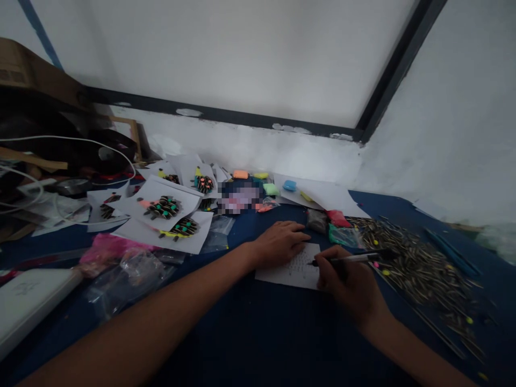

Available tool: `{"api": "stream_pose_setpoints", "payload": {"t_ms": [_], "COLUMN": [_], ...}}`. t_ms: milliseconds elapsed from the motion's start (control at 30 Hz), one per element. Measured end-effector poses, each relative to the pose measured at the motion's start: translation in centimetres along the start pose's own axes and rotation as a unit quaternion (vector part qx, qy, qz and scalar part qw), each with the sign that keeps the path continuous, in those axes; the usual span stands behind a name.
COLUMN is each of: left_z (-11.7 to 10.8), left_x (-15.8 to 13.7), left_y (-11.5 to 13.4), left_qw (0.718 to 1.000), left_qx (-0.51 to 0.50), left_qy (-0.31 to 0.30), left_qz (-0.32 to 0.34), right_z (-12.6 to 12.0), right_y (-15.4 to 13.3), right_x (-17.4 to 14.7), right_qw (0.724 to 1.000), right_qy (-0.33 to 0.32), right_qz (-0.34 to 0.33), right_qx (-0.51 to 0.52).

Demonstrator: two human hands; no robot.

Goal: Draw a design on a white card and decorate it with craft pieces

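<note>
A small sheet of white paper [288, 275] covered in handwriting lies on the dark blue tabletop [258, 328]. My left hand [280, 243] rests flat over its upper left part, fingers stretched out. A black and clear pen [358, 258] is pinched in my right hand [346, 279], with its tip at the paper's right side. Small bags of grey [317, 220] and red [337, 218] material lie just beyond the paper, beside a green-edged plastic bag [344, 236].
A heap of striped seeds or shells [419, 269] spreads on the right, near blue tweezers or scissors [453, 250]. Paper sheets with decorated hedgehog-like figures [163, 207] lie at left. Nearer are plastic bags [129, 279] and a white box [36, 303]. Colourful clay packets [289, 185] sit by the wall.
</note>
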State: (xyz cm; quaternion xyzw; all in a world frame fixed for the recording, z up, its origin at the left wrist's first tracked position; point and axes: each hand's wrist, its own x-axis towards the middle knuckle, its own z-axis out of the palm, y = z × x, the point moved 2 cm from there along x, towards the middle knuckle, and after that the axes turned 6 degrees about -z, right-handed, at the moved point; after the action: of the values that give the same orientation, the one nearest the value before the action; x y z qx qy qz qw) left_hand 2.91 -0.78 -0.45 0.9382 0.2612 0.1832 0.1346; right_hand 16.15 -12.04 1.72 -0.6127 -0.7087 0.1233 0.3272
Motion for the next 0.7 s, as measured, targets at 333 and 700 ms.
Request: {"api": "stream_pose_setpoints", "payload": {"t_ms": [333,700], "left_z": [-0.2,-0.2], "left_x": [-0.1,-0.1], "left_y": [0.1,0.1], "left_qw": [1.000,1.000], "left_qx": [0.011,0.010], "left_qy": [0.003,0.008], "left_qz": [0.003,0.005], "right_z": [0.7,0.9], "right_y": [1.0,0.7], "right_x": [0.2,0.1], "right_qw": [0.999,0.999], "right_qy": [-0.018,-0.004], "right_qz": [0.000,-0.016], "right_qx": [-0.038,-0.043]}}
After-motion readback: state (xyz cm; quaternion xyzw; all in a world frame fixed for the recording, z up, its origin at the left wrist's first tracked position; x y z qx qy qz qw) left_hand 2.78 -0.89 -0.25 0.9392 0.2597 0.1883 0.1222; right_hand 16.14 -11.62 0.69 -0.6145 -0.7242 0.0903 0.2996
